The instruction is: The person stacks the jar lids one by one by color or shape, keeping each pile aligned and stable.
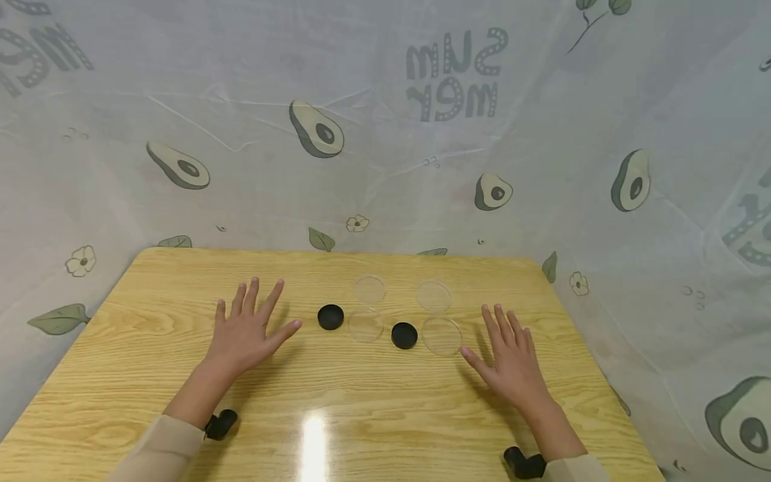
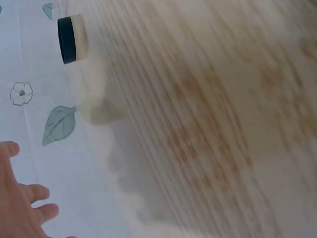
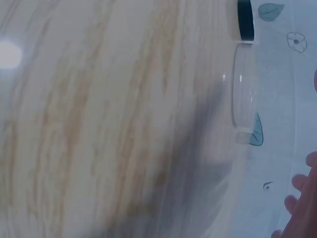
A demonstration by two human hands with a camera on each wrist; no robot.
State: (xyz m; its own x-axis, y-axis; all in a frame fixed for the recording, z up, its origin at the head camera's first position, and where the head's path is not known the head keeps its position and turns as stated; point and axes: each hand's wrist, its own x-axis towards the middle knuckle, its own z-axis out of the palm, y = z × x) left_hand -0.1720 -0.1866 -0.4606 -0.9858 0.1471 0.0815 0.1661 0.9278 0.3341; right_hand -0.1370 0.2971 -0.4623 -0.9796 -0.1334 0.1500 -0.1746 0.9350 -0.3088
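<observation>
Two small round black caps lie on the wooden table: the left cap [image 1: 330, 316] and the right cap [image 1: 404, 335]. Around them are several clear round dishes, including a near right dish [image 1: 442, 336], a near middle dish [image 1: 365, 325] and two farther back. My left hand [image 1: 243, 338] hovers left of the left cap, fingers spread and holding nothing. Fingers also spread, my right hand [image 1: 512, 361] has its thumb tip close to the near right dish's edge. A black cap [image 2: 67, 40] shows in the left wrist view; a clear dish [image 3: 244, 87] shows in the right wrist view.
Pale cloth [image 1: 385, 167] printed with avocados and leaves hangs behind and beside the table [image 1: 361, 415]. Black wrist devices sit at the left wrist [image 1: 221, 424] and the right wrist [image 1: 524, 463]. A far dish [image 1: 370, 288] and another far dish [image 1: 434, 296] lie near the back edge.
</observation>
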